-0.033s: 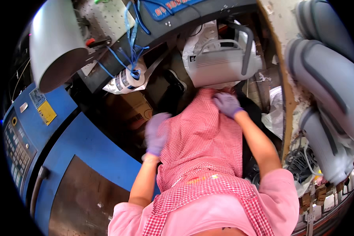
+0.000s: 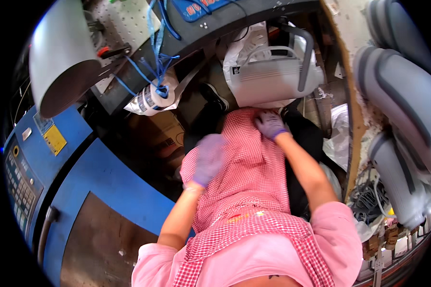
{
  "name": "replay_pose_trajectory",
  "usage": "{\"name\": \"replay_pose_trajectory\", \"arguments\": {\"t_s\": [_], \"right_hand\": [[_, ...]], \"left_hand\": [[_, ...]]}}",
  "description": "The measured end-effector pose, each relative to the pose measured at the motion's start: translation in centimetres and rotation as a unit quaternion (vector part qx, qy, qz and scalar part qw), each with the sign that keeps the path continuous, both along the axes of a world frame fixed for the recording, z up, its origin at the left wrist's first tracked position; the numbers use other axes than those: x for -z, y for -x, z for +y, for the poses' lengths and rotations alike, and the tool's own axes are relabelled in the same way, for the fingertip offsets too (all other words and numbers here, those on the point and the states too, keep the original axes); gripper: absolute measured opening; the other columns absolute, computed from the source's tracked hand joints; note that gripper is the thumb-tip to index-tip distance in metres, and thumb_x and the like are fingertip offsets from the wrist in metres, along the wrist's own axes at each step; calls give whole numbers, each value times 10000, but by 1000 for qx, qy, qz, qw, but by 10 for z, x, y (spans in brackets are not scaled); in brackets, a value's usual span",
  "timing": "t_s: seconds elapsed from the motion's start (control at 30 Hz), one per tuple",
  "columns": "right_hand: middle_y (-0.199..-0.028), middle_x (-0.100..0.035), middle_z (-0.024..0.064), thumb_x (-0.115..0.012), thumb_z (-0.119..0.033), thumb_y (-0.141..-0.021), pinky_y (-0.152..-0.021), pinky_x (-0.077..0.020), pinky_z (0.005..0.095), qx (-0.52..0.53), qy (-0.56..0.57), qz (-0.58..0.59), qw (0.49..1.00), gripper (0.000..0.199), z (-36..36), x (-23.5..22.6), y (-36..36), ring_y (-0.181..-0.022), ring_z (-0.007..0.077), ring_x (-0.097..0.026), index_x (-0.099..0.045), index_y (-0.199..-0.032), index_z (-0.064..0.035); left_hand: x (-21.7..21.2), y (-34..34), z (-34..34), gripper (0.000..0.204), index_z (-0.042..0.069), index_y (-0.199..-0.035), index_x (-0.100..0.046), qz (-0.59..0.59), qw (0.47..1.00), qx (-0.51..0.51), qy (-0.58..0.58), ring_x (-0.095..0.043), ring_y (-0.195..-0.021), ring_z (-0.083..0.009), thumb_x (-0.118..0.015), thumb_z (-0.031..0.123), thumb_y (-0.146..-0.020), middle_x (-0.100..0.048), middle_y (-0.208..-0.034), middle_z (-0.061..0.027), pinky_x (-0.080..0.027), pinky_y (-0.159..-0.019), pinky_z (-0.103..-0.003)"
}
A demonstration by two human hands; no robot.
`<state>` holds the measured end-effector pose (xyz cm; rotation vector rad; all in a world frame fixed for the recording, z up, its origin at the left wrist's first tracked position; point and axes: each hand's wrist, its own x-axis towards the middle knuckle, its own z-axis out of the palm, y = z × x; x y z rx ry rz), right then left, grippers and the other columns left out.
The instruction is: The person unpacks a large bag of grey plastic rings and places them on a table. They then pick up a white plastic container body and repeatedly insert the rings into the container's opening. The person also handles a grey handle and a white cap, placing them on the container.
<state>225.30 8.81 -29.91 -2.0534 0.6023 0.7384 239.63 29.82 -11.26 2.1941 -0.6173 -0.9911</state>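
Observation:
My left hand (image 2: 209,160), in a purple glove, is over the left side of the red checked apron (image 2: 249,158) on my lap. Motion smears its fingers, so their shape cannot be read. My right hand (image 2: 270,125), gloved alike, lies on the apron's far end near my right knee, its fingers laid along the cloth and nothing seen in them. Just beyond that hand is a grey ribbed plastic housing (image 2: 275,81) with a dark curved bar at its right side, resting against white plastic wrap (image 2: 246,43).
A blue machine (image 2: 115,177) with a keypad panel stands at left. Above it hangs a grey curved cover (image 2: 64,62). A white roll (image 2: 153,99) dangles from blue cords. Several grey plastic shells (image 2: 402,91) are stacked at right behind a worn board edge (image 2: 352,110).
My left hand has moved right, from beside the apron to over it. The right hand has shifted slightly left along the cloth. The view has turned a little.

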Motion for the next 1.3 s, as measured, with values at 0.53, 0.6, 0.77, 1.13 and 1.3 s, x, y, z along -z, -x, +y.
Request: {"name": "replay_pose_trajectory", "arguments": {"t_s": [0.53,0.6,0.77,1.13,1.3], "right_hand": [[-1406,-512,163,-582,-394,-841,-1102,-279,505,-284,182,115,935,589,129,218,56,-1305,334,-463,-589,-1342,-86],[-1375,-543,174,-585,-397,-831,-1085,-325,488,-271,99,132,948,589,115,234,28,-1278,334,-501,-602,-1327,-80],[-1296,-620,199,-592,-405,-807,-1042,-443,444,-203,-72,80,973,591,86,180,-38,-1209,335,-596,-636,-1287,-65],[-1181,-652,157,-721,-172,-848,-1009,-459,410,430,289,-389,761,352,21,-36,240,-1110,338,-611,-656,-1169,-42],[-1540,-364,156,-589,-757,-745,-1156,-228,577,261,284,94,918,881,45,122,375,-1437,370,-301,-453,-1467,-272]], "left_hand": [[255,111,6,461,53,-1059,-714,196,793,526,-238,-666,-1009,-362,-463,407,-902,-696,-1088,-198,-499,-897,-470],[255,99,-7,464,66,-1081,-713,131,806,533,-223,-669,-1017,-352,-478,422,-896,-697,-1088,-197,-500,-902,-468],[255,105,3,499,48,-1122,-686,12,837,491,-241,-668,-1035,-328,-546,465,-888,-708,-1046,-191,-510,-906,-419],[171,-6,-12,545,53,-1406,-494,-28,973,-54,224,-578,-1064,-142,-623,324,-950,-577,-1283,-76,-476,-847,-272],[146,-18,-56,500,22,-1383,-501,101,963,-1,249,-621,-1085,-159,-603,278,-967,-626,-1205,-65,-490,-887,-289]]}}
